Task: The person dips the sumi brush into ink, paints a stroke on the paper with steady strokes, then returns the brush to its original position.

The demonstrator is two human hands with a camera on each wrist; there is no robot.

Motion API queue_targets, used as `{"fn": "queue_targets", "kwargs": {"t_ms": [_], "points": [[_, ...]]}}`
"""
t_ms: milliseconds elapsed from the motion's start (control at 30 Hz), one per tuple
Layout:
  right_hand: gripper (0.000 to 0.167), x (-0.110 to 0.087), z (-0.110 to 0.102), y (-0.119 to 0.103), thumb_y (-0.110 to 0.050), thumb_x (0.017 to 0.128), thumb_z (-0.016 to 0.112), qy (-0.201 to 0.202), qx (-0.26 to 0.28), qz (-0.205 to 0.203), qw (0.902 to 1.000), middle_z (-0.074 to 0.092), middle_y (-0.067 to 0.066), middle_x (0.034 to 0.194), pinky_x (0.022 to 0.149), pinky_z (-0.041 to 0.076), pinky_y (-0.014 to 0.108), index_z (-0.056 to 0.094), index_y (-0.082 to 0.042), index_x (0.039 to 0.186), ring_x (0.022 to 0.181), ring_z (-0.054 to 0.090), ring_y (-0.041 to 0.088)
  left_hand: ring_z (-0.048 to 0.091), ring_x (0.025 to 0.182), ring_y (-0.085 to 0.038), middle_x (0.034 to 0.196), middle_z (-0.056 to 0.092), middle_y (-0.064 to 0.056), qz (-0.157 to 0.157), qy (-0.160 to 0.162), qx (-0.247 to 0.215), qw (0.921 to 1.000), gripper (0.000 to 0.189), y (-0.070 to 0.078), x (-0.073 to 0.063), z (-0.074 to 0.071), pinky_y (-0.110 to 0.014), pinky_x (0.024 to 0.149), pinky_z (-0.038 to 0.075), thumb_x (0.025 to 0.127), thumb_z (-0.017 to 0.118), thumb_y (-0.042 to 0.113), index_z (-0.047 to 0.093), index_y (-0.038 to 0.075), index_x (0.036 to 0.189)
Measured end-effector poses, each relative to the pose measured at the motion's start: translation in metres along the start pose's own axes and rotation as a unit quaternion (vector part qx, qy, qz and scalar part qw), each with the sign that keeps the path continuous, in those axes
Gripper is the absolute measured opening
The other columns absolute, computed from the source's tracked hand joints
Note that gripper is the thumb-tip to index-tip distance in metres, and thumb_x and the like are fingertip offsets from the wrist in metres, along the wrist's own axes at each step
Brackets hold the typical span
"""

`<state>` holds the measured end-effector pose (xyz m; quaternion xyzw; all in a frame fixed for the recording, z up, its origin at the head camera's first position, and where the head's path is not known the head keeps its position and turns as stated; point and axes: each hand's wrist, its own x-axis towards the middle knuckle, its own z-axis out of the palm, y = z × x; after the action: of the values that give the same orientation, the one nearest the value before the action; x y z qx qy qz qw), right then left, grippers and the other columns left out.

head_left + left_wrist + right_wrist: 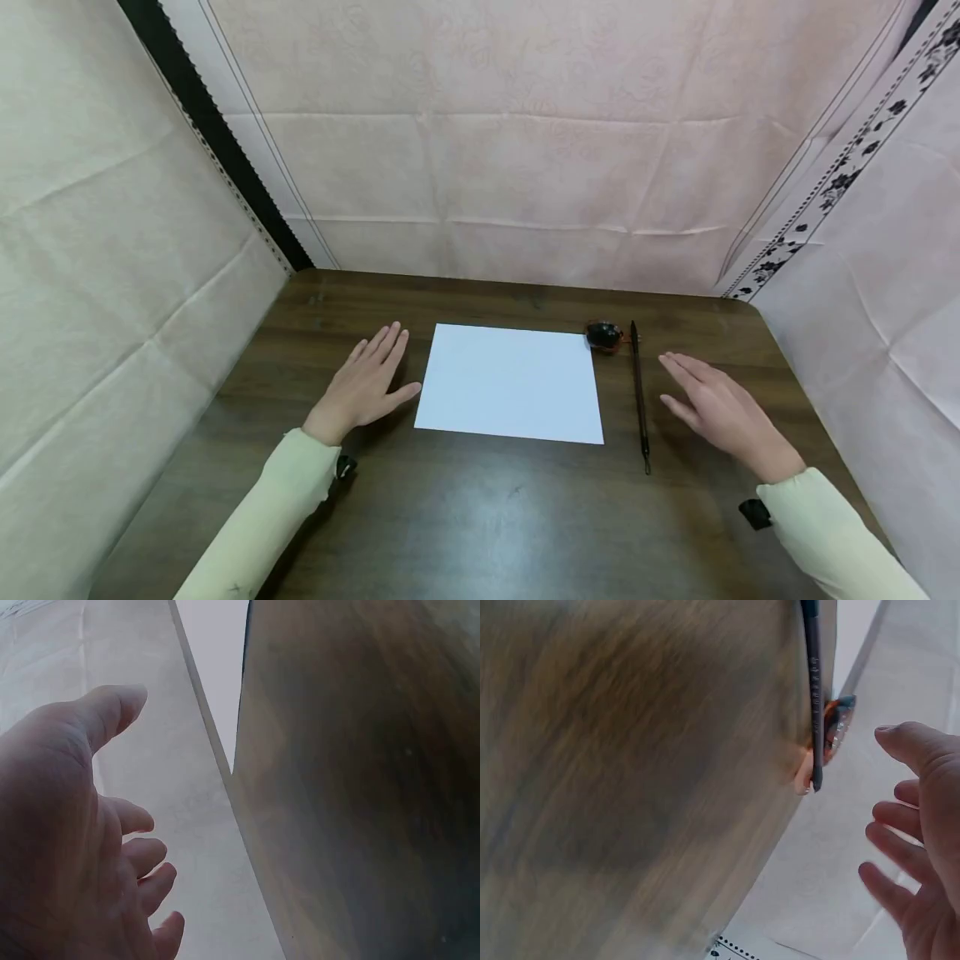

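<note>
Both grips: left grip (362, 390) and right grip (726, 410) released, holding nothing.
Paper (510, 383): flat on the surface (480, 517) between them; likely light, limp; I'd lift an edge.
Stick (640, 398): between paper and right grip; probably stiff; I'd pinch its middle.

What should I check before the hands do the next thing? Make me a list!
1. Left hand holding nothing: ok.
2. Right hand holding nothing: ok.
3. Paper blank on top: ok.
4. Paper's far right corner uncovered: not ok, the small black thing overlaps it in the head view.
5. Brush-like stick in a hand: not ok, nobody's holding it.
6. Ink in the black thing: cannot tell.
</note>
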<state>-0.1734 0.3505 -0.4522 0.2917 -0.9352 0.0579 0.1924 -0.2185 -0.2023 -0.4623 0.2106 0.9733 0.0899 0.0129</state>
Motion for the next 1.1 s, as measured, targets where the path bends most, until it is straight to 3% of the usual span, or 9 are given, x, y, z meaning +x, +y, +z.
{"fn": "queue_targets", "kwargs": {"t_ms": [167, 433, 667, 1100], "points": [[0.064, 0.008, 0.005, 0.005, -0.006, 0.079, 0.089, 0.004, -0.004, -0.055, 0.9985, 0.07, 0.028, 0.129, 0.087, 0.062, 0.056, 0.064, 0.01, 0.135, 0.113, 0.071, 0.044, 0.013, 0.166, -0.037, 0.178, 0.008, -0.018, 0.015, -0.011, -0.005, 0.9998, 0.093, 0.005, 0.006, 0.002, -0.058, 0.133, 0.016, 0.106, 0.053, 0.056, 0.013, 0.0, 0.168], [0.052, 0.017, 0.012, 0.012, -0.004, 0.082, 0.088, -0.045, -0.011, -0.081, 0.9956, 0.073, 0.022, 0.125, 0.091, 0.062, 0.052, 0.069, 0.007, 0.129, 0.113, 0.072, 0.037, 0.016, 0.166, -0.037, 0.178, 0.011, -0.019, 0.04, -0.025, -0.004, 0.9989, 0.093, 0.012, 0.01, 0.009, -0.056, 0.133, 0.02, 0.105, 0.054, 0.055, 0.015, -0.003, 0.167], [0.049, 0.018, 0.024, 0.017, -0.001, 0.077, 0.09, -0.038, -0.026, -0.128, 0.9908, 0.075, 0.019, 0.118, 0.092, 0.062, 0.051, 0.072, 0.005, 0.123, 0.108, 0.074, 0.035, 0.017, 0.165, -0.037, 0.177, 0.013, -0.02, 0.05, -0.038, -0.004, 0.998, 0.092, 0.015, 0.011, 0.016, -0.056, 0.133, 0.022, 0.106, 0.054, 0.054, 0.016, -0.004, 0.167], [0.044, 0.018, 0.035, 0.022, -0.004, 0.082, 0.087, -0.075, -0.082, -0.142, 0.9836, 0.076, 0.017, 0.12, 0.094, 0.061, 0.049, 0.073, 0.002, 0.124, 0.11, 0.074, 0.035, 0.018, 0.164, -0.04, 0.176, 0.016, -0.023, 0.062, -0.069, -0.018, 0.9955, 0.09, 0.019, 0.01, 0.025, -0.058, 0.132, 0.022, 0.106, 0.055, 0.051, 0.02, -0.006, 0.166]]}}
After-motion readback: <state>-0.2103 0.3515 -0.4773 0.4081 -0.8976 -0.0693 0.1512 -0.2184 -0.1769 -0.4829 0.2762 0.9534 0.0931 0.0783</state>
